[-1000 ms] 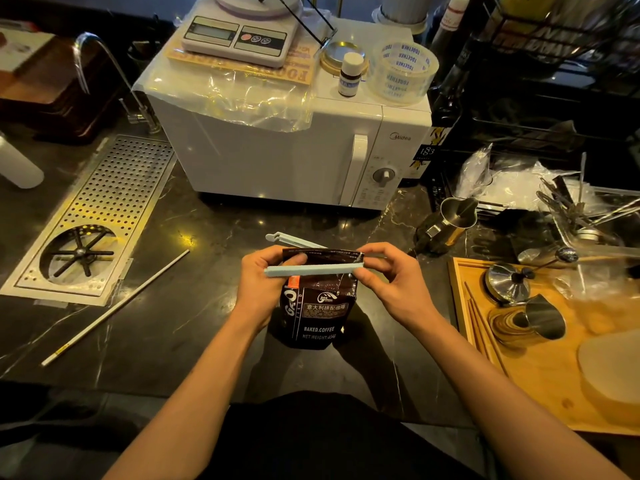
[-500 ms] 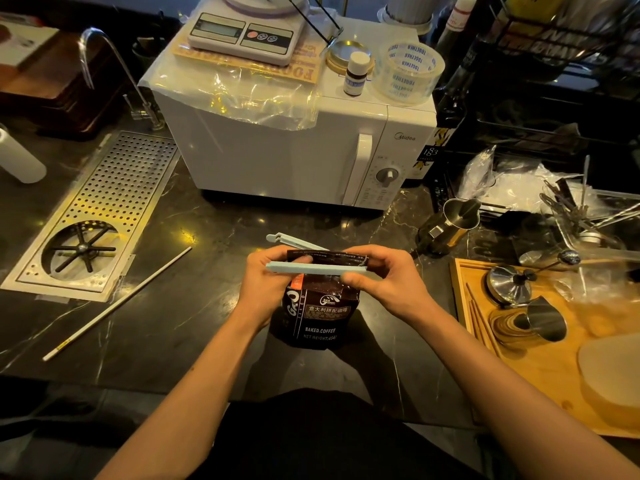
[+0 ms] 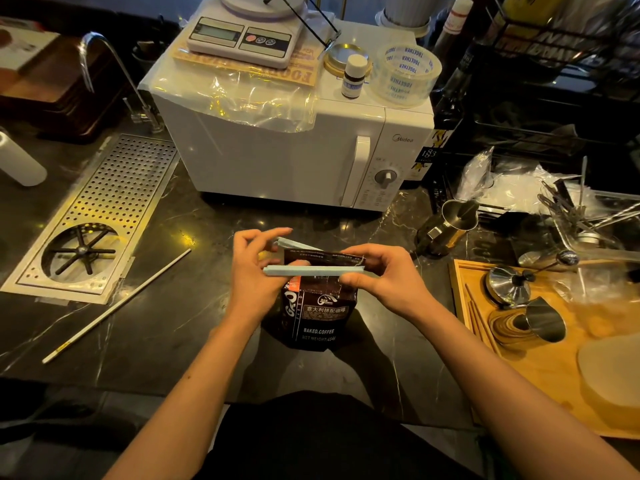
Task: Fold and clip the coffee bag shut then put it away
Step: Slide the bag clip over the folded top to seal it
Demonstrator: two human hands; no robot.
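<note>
Centrally: coffee bag point(image 3: 317, 315) — dark pouch, upright on the black marble counter point(image 3: 166, 327), just in front of the white microwave point(image 3: 277, 150). Top folded over.

Clip point(image 3: 313, 270): long pale-blue bar, lying across the front of the fold; its second arm point(image 3: 294, 243) angles away behind the bag, so the clip reads as not yet closed.

Left hand point(image 3: 254, 271): at the clip's hinge end, thumb pressed to the bar, forefinger lifted and spread above the rear arm — a loose pinch, not a fist. Right hand point(image 3: 384, 275): fingers pinching the far end of the bar and the folded top together.

Progress, as judged: fold done, clip placed but not snapped; closing and putting the bag away both remain.

Surroundings: perforated steel drain grid point(image 3: 114, 202) with rinser set into the counter at left; a thin white stick point(image 3: 117, 306) lying loose beside it. Curved tap point(image 3: 100, 53) behind. Digital scale point(image 3: 242, 36), small bottle point(image 3: 353, 77) and tape roll point(image 3: 405, 74) atop the microwave. Steel pitcher point(image 3: 450, 226) at right, wooden tray point(image 3: 554, 375) with metal cups beyond. Dim, warm light.
</note>
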